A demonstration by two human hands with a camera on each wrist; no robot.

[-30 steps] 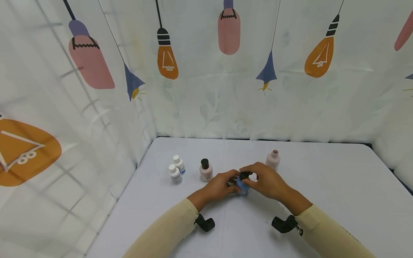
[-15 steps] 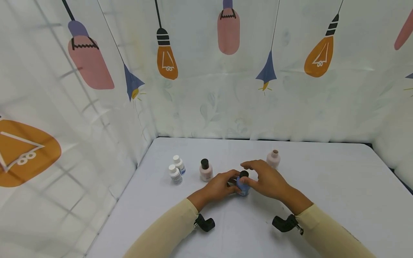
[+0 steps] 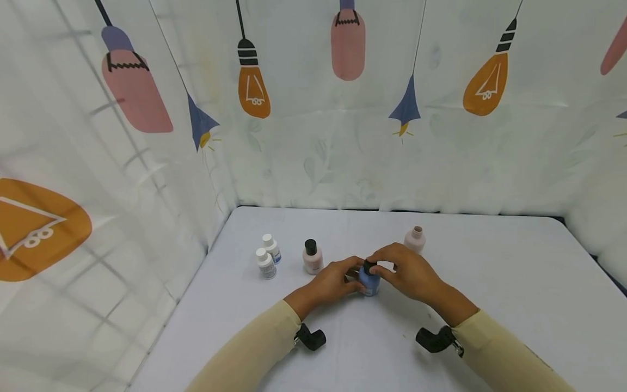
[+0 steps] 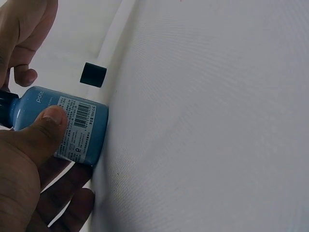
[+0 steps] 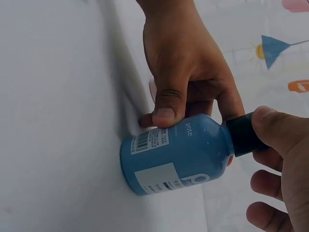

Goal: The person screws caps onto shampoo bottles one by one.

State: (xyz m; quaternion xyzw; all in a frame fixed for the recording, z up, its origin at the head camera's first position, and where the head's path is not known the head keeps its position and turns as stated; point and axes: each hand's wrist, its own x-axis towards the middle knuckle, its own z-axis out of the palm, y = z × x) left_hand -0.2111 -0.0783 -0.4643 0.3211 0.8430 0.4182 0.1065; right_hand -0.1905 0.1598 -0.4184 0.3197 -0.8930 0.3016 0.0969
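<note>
A blue bottle (image 3: 369, 285) with a white label stands on the table, upright in the head view. My left hand (image 3: 330, 284) grips its body from the left, thumb on the label side. At the top, my right hand (image 3: 413, 275) pinches the bottle's black cap (image 5: 242, 135) between thumb and fingers. The cap sits on the bottle's neck. Behind the right hand stands an uncapped pale pink bottle (image 3: 415, 240), partly covered by that hand. A loose black cap (image 4: 93, 74) lies on the table beyond the blue bottle in the left wrist view; the right hand hides it in the head view.
To the left stand a pale pink bottle (image 3: 313, 263) with a black cap and two small white bottles (image 3: 266, 267) side by side. The white-covered table (image 3: 499, 283) meets a patterned cloth wall (image 3: 313, 136) at the back and left.
Half a second ago the right hand's fingers were spread off the cap; now they pinch it again. The left hand and the blue bottle have stayed in place.
</note>
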